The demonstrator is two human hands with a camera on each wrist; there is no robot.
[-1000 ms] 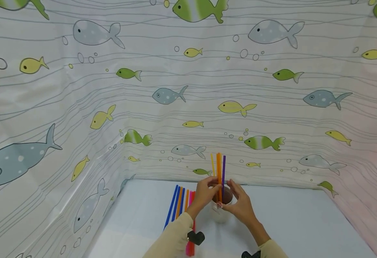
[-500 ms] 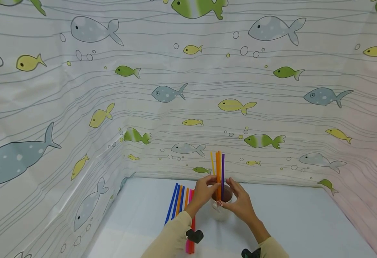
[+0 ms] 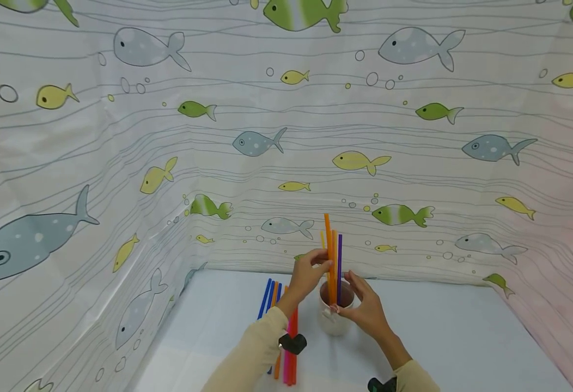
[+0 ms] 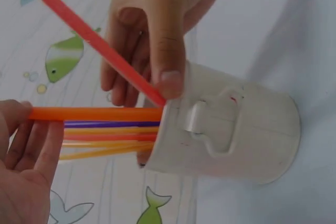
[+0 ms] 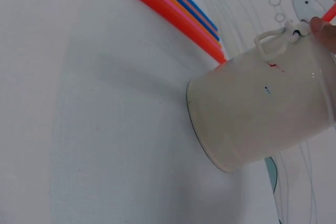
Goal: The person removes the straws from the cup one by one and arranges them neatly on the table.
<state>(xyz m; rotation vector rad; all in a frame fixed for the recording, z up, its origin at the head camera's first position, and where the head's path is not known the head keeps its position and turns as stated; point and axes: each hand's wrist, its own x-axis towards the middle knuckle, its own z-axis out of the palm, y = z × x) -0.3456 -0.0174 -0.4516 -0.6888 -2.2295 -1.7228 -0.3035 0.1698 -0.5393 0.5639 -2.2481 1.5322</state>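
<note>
Upright on the white table stands a white pail [image 3: 334,325] with a small side lug. My left hand [image 3: 308,275] pinches an orange straw [image 3: 328,231] above its mouth; the straw's lower end is hidden inside. Beside it, a purple straw [image 3: 340,261] and several orange and yellow ones stick up from the pail. My right hand [image 3: 369,313] grips the pail's rim, its thumb on the edge near the lug and fingers round the far side. In the left wrist view, a red-orange straw [image 4: 89,35] slants up from the rim next to that thumb.
Left of the pail, a row of blue, orange, pink and red straws [image 3: 292,326] lies on the table [image 3: 443,337], partly covered by my left arm. A fish-patterned sheet [image 3: 247,179] encloses the table at the back and sides.
My left hand has risen, and the orange straw it pinches now stands higher than the others in the pail. The right hand has stayed at the rim.
</note>
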